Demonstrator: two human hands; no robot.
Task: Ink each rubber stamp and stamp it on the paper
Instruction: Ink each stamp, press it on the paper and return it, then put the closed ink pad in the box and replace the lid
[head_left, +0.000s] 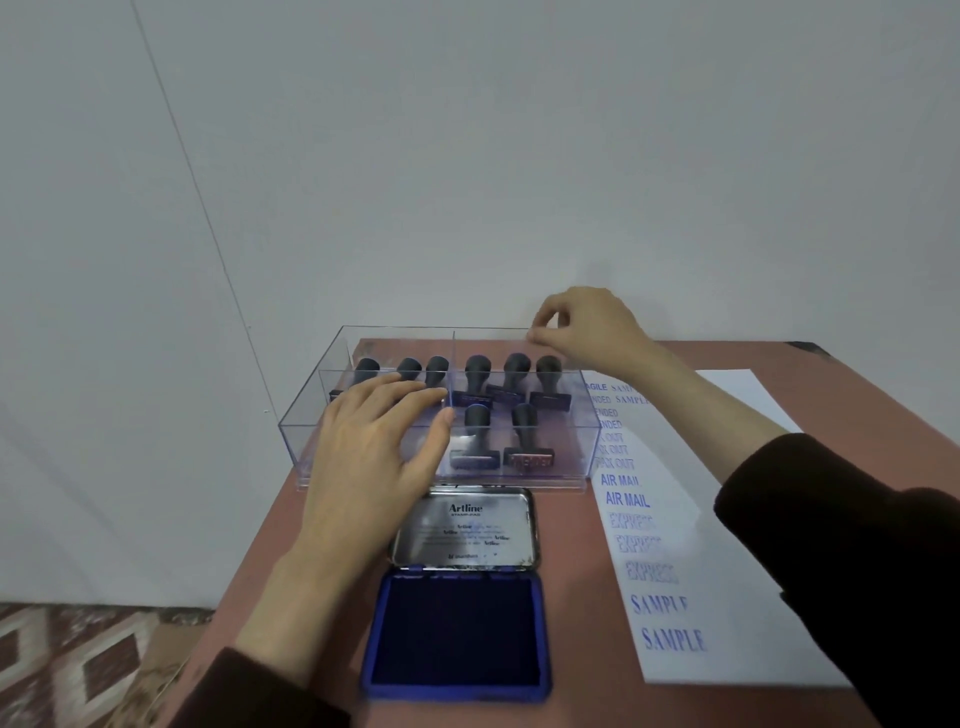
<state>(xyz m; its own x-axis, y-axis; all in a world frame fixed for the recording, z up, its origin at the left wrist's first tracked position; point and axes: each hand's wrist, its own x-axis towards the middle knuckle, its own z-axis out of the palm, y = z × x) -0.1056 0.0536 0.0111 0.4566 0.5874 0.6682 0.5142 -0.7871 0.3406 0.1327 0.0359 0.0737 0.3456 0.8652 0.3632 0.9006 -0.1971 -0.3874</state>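
Several black-handled rubber stamps (477, 378) stand upright inside a clear plastic box (574, 452) with a middle divider, at the back of the table. My left hand (374, 457) lies over the box's left half with fingers straight, hiding some stamps. My right hand (587, 332) is at the box's back right corner, thumb and forefinger pinching its top edge. An open blue ink pad (457, 629) lies in front of the box, its metal lid (465, 527) folded back. White paper (727, 597) on the right carries blue prints such as AIR MAIL, EXPRESS and SAMPLE.
The reddish-brown table (576, 582) stands against a plain white wall (467, 156). Its left edge runs diagonally past my left forearm, with patterned floor (78, 665) below. My dark right sleeve (857, 571) lies over the paper's right side.
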